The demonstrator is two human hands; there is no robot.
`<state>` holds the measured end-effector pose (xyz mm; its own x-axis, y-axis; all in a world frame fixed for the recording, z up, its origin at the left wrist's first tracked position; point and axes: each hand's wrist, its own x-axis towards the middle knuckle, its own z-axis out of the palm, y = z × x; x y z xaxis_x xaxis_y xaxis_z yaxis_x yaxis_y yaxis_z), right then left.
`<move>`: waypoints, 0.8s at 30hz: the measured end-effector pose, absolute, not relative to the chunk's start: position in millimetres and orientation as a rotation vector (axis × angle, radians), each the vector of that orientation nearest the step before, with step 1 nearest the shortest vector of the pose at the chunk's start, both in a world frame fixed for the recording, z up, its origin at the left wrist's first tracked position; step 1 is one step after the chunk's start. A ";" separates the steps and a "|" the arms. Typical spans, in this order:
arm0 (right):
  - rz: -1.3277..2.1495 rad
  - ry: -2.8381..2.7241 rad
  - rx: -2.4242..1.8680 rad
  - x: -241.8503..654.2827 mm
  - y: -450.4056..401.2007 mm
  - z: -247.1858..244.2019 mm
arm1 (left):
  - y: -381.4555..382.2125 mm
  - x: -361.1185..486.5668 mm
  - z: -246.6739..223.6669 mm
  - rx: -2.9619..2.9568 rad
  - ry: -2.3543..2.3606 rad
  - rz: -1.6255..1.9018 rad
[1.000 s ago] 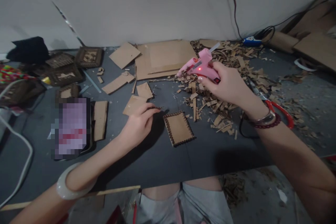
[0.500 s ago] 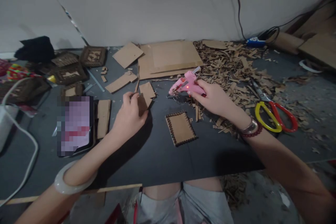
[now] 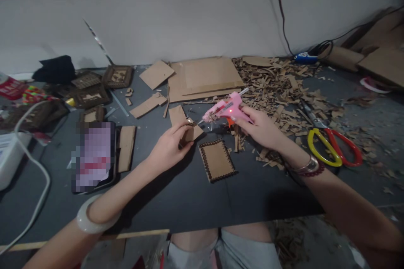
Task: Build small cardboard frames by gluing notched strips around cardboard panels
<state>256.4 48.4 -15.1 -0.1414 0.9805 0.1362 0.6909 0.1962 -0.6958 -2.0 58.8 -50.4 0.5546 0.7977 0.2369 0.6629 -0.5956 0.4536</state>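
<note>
My left hand (image 3: 172, 146) is closed, pinching a small dark piece of corrugated cardboard (image 3: 190, 122) at its fingertips. Behind and under those fingers is a flat cardboard scrap (image 3: 177, 114), partly hidden. My right hand (image 3: 260, 128) grips a pink hot glue gun (image 3: 232, 107) with its light glowing red and a clear glue stick out the back. The gun's nozzle points left, right beside the pinched piece; I cannot tell if they touch. Just below, a cardboard rectangle (image 3: 218, 162) edged with a dark corrugated border lies flat on the dark table.
Scissors (image 3: 334, 147) with yellow and red handles lie at right, near a heap of cardboard shreds (image 3: 274, 80). Cardboard sheets (image 3: 211, 73) lie at the back. To the left are a phone (image 3: 94, 157), a white cable (image 3: 44, 168) and several small framed cardboard pieces (image 3: 117, 76).
My left hand has moved right, bringing its fingertips up to the glue gun's nozzle, where the small piece now shows. The gun is tilted slightly differently. The whole view has shifted a little.
</note>
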 end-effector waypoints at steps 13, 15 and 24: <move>0.260 -1.713 -1.735 281.4 27.0 -28.4 | 44.5 -3.2 -37.4 2.423 1.308 0.965; 0.110 -1.649 -1.767 286.0 24.4 -28.6 | 33.6 0.9 -35.5 2.398 1.204 0.908; 0.167 -1.525 -1.805 299.1 23.0 -33.4 | 12.0 9.0 -43.2 2.354 1.121 0.532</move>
<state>299.1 23.0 -33.4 0.2805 0.8911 0.3568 0.7924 -0.0053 -0.6099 9.0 12.0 -43.2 0.5898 0.7956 0.1389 0.6107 -0.5518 0.5680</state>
